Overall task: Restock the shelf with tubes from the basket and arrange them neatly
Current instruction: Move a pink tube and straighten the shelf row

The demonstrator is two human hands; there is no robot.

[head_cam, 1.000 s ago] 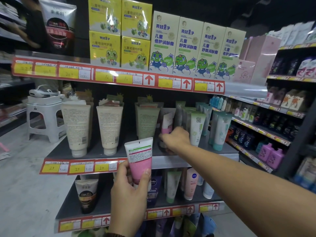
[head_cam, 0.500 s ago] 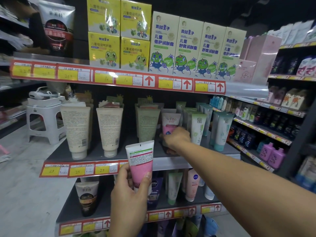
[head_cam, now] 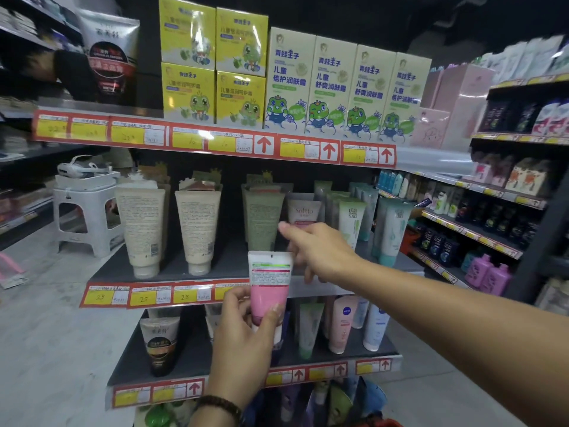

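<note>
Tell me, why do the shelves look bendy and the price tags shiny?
Head view: the wide-angle lens curves the right-hand shelves; light glares off the top price strip; the top-left corner is smeared by blur; the pink tube is fairly sharp.

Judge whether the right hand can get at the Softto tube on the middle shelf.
Probably yes. The right hand hovers just in front of the Softto tube with nothing between them; the pink tube in the left hand sits lower.
</note>
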